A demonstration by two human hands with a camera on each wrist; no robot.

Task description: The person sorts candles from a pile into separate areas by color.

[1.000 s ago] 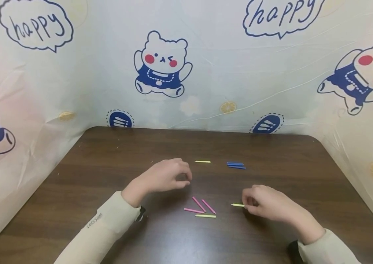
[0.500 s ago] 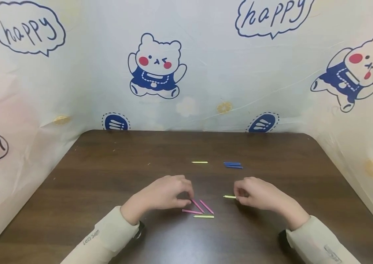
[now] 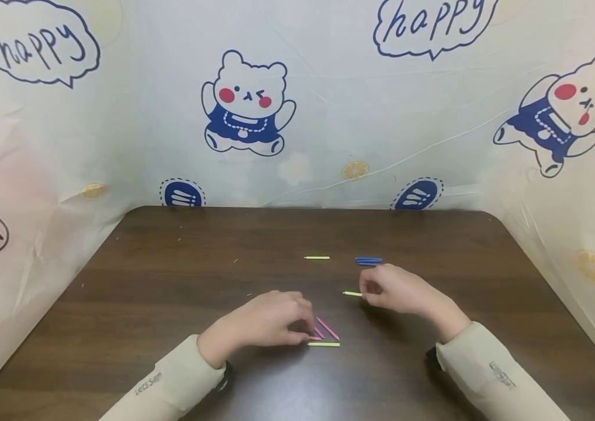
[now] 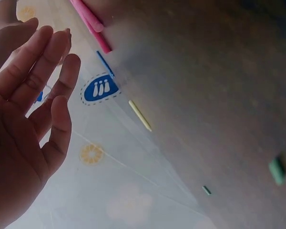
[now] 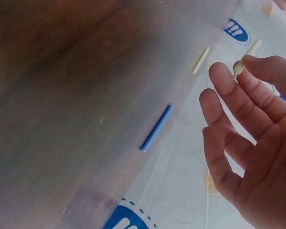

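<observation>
My right hand (image 3: 402, 289) pinches a thin yellow stick with a narrow tip (image 5: 248, 57) between thumb and fingertips, its other fingers spread loosely. It is just in front of the small row of blue sticks (image 3: 368, 259) and partly overlaps them in the head view. My left hand (image 3: 266, 320) reaches over the pink sticks (image 3: 328, 328), fingers loosely bent and fingertips right at them. Nothing shows between its fingers in the left wrist view, though its palm is plain there. Below the pink sticks lies another yellow stick (image 3: 324, 345).
One more yellow stick (image 3: 317, 258) lies farther back, left of the blue ones. Green bits (image 4: 277, 171) are seen on the brown table (image 3: 197, 251) in the left wrist view. A printed cloth (image 3: 329, 105) surrounds the table's back and sides.
My right hand has carried its yellow stick left and away from me, up to the blue sticks. My left hand has come down toward me over the pink sticks.
</observation>
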